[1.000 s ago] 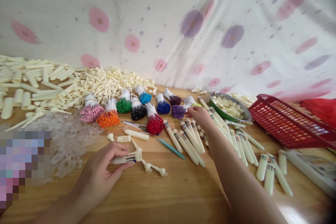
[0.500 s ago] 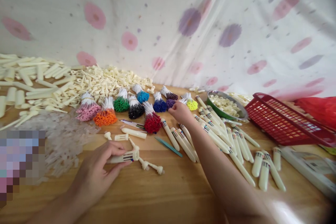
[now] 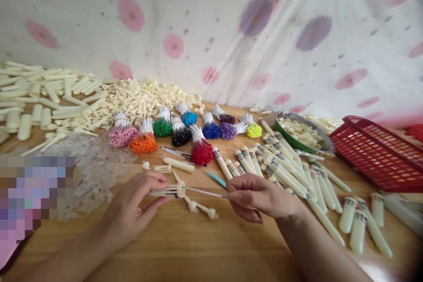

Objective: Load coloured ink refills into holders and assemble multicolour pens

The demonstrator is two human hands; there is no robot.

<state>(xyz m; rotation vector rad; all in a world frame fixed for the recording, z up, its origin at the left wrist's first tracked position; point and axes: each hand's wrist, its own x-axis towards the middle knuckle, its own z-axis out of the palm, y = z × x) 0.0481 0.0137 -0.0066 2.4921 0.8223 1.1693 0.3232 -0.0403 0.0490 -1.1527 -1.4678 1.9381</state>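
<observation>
My left hand [image 3: 142, 198] pinches a cream slotted pen barrel [image 3: 172, 191], its open end facing right. A thin white refill [image 3: 205, 192] runs from that open end to my right hand [image 3: 256, 196], whose fingers are closed on its purple tip. Whether the refill's far end is inside the barrel is too small to tell. Just behind the hands stand colour-sorted refill bundles, among them a red bundle [image 3: 201, 150] and a purple bundle [image 3: 228, 130]. Loose cream plungers [image 3: 206, 211] lie on the wood beside the barrel, and teal tweezers [image 3: 215, 179] lie by my right fingers.
Cream parts [image 3: 145, 97] are heaped at the back left, with clear small tubes [image 3: 89, 167] in front. Filled pens [image 3: 287, 176] spread across the right, near a green bowl [image 3: 294, 143] and a red basket [image 3: 380, 154]. A pixelated object [image 3: 29, 202] sits at the left edge.
My right hand has come back from the purple bundle toward the barrel, now with a refill between its fingers. My left hand keeps its grip on the barrel. The view has shifted slightly.
</observation>
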